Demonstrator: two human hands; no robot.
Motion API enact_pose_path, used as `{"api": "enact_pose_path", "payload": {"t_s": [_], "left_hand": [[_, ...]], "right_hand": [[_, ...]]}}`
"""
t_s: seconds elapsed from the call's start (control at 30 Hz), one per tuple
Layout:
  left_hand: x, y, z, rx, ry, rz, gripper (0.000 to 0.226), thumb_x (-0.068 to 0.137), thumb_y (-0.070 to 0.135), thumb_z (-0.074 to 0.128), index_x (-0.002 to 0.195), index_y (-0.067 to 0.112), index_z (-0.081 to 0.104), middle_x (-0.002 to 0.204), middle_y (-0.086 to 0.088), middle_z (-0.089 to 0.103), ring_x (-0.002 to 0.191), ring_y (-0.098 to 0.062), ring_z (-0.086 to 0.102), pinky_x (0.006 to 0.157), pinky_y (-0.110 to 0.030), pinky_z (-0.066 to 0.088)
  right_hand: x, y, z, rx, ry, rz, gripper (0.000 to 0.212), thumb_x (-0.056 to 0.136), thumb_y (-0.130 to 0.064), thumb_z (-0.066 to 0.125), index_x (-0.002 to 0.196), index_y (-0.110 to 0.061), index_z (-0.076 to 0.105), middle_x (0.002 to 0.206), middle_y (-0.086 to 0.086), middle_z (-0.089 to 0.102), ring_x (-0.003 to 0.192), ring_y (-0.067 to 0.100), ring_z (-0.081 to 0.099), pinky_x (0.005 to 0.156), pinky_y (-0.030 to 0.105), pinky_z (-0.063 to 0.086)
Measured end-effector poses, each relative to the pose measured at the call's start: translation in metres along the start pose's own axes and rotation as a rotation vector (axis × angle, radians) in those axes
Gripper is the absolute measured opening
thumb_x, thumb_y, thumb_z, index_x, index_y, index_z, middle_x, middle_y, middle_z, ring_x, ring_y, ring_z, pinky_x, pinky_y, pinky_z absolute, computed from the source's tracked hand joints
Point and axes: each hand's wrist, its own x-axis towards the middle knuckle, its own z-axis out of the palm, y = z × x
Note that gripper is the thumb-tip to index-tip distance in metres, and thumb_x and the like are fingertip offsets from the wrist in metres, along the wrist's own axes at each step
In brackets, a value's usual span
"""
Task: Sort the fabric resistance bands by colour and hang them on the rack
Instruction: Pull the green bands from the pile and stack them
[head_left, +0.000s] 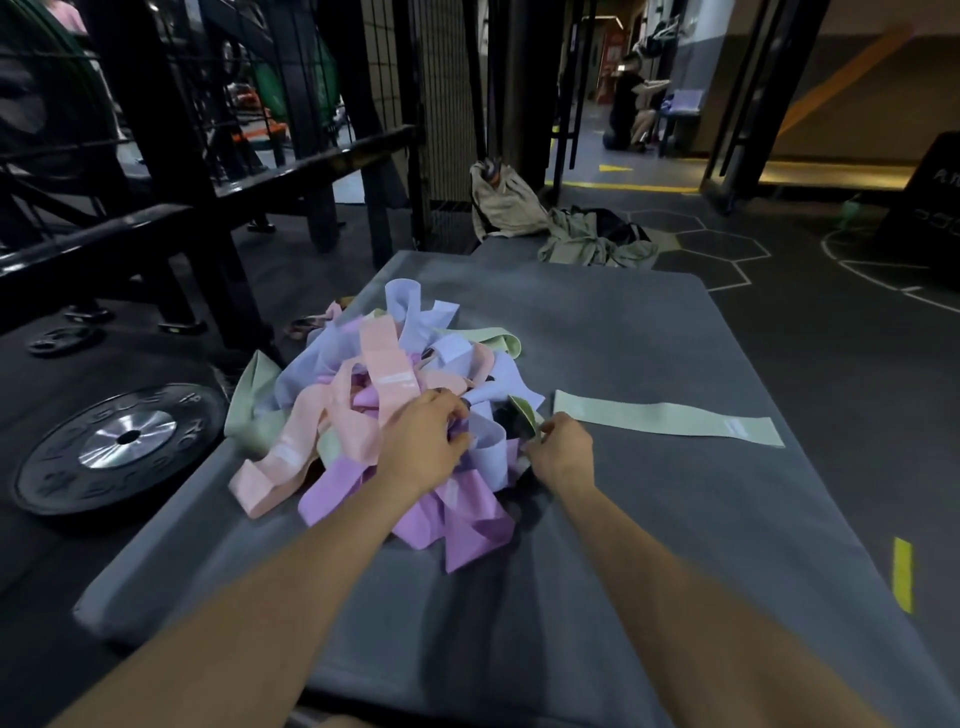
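Both hands work at the pile of bands (395, 410), our landmark, heaped on the grey mat (649, 519). Our left hand (421, 447) presses into the pile with fingers curled among the bands, apparently steadying it. Our right hand (558, 449) pinches a green band end (524, 415) at the pile's right edge, likely to free it. One green band (670, 418) lies flat right of the pile, probably starting a colour group.

Pink, lilac, pale blue and pale green bands (384, 415) lie on a grey mat (675, 519) beside a black weight plate (119, 447).
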Motion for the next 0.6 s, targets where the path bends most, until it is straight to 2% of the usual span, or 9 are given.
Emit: {"api": "enact_pose_path", "payload": {"t_s": [0.07,0.13,0.17,0.2,0.23,0.3,0.4,0.5,0.6], "left_hand": [[0.002,-0.002,0.000,-0.021,-0.020,-0.021,0.012,0.081,0.021,0.067,0.091,0.016,0.063,0.095,0.002,0.061,0.087,-0.020,0.057,0.078,-0.030,0.047],[0.007,-0.001,-0.003,-0.052,-0.024,-0.045,0.014,0.080,0.023,0.068,0.092,0.017,0.063,0.091,0.001,0.062,0.087,-0.021,0.057,0.080,-0.032,0.047],[0.009,0.000,-0.006,-0.075,-0.027,-0.060,0.016,0.080,0.022,0.068,0.094,0.016,0.064,0.090,-0.001,0.062,0.087,-0.022,0.058,0.080,-0.032,0.047],[0.011,0.004,-0.010,-0.114,-0.033,-0.072,0.017,0.081,0.018,0.067,0.097,0.013,0.064,0.092,-0.003,0.063,0.086,-0.023,0.059,0.080,-0.030,0.047],[0.014,0.007,-0.014,-0.167,-0.038,-0.076,0.017,0.082,0.014,0.066,0.098,0.010,0.064,0.093,-0.006,0.063,0.085,-0.023,0.059,0.079,-0.028,0.047],[0.017,0.018,-0.024,-0.271,-0.040,-0.079,0.014,0.084,0.008,0.063,0.098,0.007,0.062,0.087,-0.004,0.061,0.079,-0.019,0.057,0.069,-0.014,0.044],[0.017,0.036,-0.042,-0.394,0.023,-0.078,0.007,0.087,0.012,0.062,0.094,0.014,0.059,0.074,0.007,0.055,0.067,-0.009,0.052,0.061,-0.005,0.040],[0.014,0.056,-0.058,-0.501,0.028,-0.054,0.010,0.087,0.014,0.063,0.096,0.013,0.060,0.076,0.010,0.055,0.069,-0.006,0.051,0.061,-0.003,0.041],[0.011,0.076,-0.069,-0.535,0.038,0.004,0.015,0.087,0.015,0.063,0.100,0.008,0.062,0.079,0.010,0.057,0.071,-0.003,0.052,0.064,-0.002,0.042]], "right_hand": [[0.001,-0.004,-0.003,0.011,0.009,-0.074,0.009,0.086,-0.008,0.055,0.091,-0.005,0.062,0.093,0.015,0.066,0.082,0.029,0.058,0.066,0.025,0.040],[0.000,-0.014,-0.013,0.032,0.038,-0.169,0.011,0.083,-0.004,0.053,0.081,0.004,0.062,0.080,0.022,0.063,0.072,0.031,0.056,0.058,0.029,0.036],[-0.001,-0.021,-0.020,0.034,0.052,-0.217,0.013,0.082,-0.003,0.054,0.081,0.007,0.062,0.082,0.027,0.063,0.098,0.045,0.050,0.058,0.033,0.036],[-0.003,-0.029,-0.029,0.036,0.059,-0.260,0.015,0.082,-0.004,0.055,0.083,0.009,0.064,0.086,0.029,0.064,0.067,0.011,0.044,0.059,0.035,0.037],[-0.005,-0.037,-0.038,0.038,0.060,-0.298,0.017,0.083,-0.006,0.056,0.087,0.008,0.066,0.091,0.028,0.066,0.083,0.030,0.065,0.062,0.035,0.039],[-0.011,-0.054,-0.057,0.040,0.056,-0.361,0.020,0.085,-0.008,0.057,0.093,0.006,0.068,0.097,0.026,0.067,0.093,0.025,0.066,0.063,0.031,0.038],[-0.022,-0.075,-0.082,0.041,0.047,-0.434,0.019,0.085,-0.007,0.057,0.092,0.007,0.067,0.096,0.028,0.065,0.088,0.018,0.066,0.062,0.032,0.037],[-0.035,-0.090,-0.106,0.031,0.015,-0.444,0.016,0.085,-0.010,0.059,0.088,0.001,0.070,0.079,0.013,0.069,0.077,0.023,0.061,0.057,0.025,0.034],[-0.044,-0.098,-0.121,0.060,-0.017,-0.417,0.012,0.083,-0.010,0.063,0.083,0.001,0.069,0.068,0.003,0.058,0.073,0.014,0.051,0.063,0.022,0.035]]}}
